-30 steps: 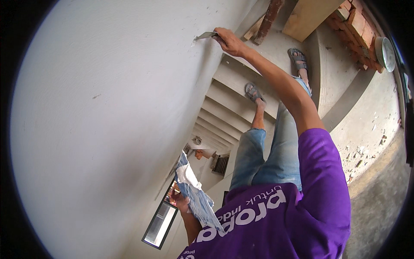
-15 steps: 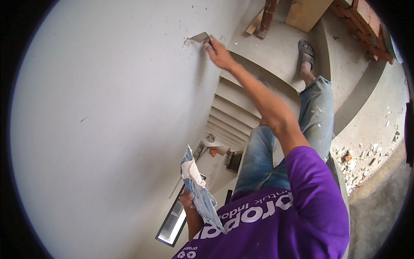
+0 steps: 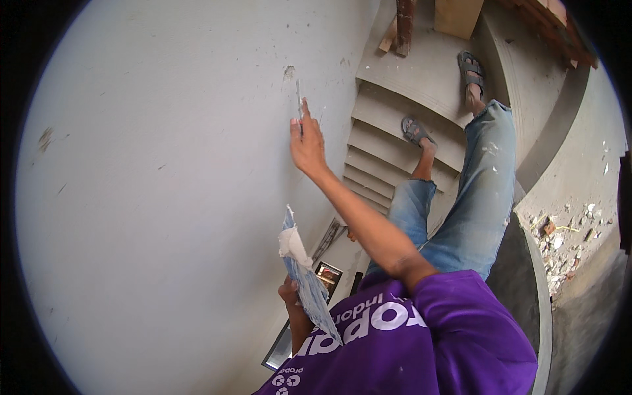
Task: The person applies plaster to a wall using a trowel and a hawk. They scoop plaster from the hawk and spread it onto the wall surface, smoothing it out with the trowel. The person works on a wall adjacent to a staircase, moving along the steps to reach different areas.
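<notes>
Scraper [image 3: 298, 92] risk: its corner could, I think, scratch the wall [image 3: 164, 230] if it meets the surface too steeply; with a too light hold it could turn in the right hand [image 3: 308, 148].
Paste [image 3: 293, 247] risk: the white lump may slide off the board [image 3: 311, 296], because the board looks tilted and the lump sits near its end.
Stairs [image 3: 405, 108] risk: the sandals [image 3: 472, 72] stand on different steps, so a long reach could disturb the balance.
Scraper look: thin and greyish, seen almost on its edge, so I cannot tell how much paste is on the blade.
Scraper place: beside the wall, just below a rough spot [image 3: 289, 72]; whether it touches, I cannot tell.
Right grip: thumb and fingers pinch the scraper, one finger stretched along it.
Left grip: the left hand [image 3: 288, 291] is closed on the board, its fingers partly hidden.
</notes>
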`<state>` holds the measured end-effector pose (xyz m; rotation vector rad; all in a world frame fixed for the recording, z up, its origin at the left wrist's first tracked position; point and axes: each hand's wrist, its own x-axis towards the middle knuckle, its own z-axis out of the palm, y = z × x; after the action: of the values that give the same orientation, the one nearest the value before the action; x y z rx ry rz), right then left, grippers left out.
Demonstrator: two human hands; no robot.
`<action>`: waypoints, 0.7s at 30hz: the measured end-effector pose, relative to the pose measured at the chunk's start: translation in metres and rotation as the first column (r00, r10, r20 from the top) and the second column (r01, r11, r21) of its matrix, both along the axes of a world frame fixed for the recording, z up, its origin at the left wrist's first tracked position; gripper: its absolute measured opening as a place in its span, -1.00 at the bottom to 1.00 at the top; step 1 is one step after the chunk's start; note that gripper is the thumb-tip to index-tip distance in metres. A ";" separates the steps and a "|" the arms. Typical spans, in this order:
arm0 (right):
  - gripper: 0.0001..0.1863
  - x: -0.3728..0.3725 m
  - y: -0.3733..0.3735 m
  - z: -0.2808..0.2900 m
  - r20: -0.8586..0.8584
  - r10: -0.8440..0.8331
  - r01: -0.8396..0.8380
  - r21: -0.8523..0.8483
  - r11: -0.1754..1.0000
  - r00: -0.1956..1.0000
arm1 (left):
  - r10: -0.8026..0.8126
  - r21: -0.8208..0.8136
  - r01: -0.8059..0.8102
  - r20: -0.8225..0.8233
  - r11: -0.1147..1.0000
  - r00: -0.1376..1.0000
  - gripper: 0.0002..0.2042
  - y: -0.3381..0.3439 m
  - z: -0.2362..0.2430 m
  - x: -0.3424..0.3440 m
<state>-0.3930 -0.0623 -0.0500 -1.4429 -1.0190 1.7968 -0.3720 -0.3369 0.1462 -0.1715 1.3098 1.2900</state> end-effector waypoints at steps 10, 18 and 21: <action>-0.48 0.019 0.024 0.087 -0.502 -0.329 -0.069 -0.622 0.780 0.800 | 0.055 0.172 -0.042 -0.071 0.984 0.996 -0.66 -0.042 0.021 0.021; -0.78 -0.004 0.032 0.051 -0.472 -0.499 -0.001 -0.727 0.687 0.727 | 0.009 0.242 0.007 -0.064 0.970 0.998 -0.58 -0.039 0.013 0.014; -0.67 -0.015 -0.009 0.068 -0.448 -0.419 0.007 -0.676 0.737 0.790 | 0.059 0.198 -0.031 -0.139 0.980 0.989 -0.55 -0.057 0.014 0.008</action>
<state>-0.4083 -0.0712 0.0183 -1.1464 0.1355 2.2979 -0.3644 -0.3943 0.1599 0.0305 1.2972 1.4839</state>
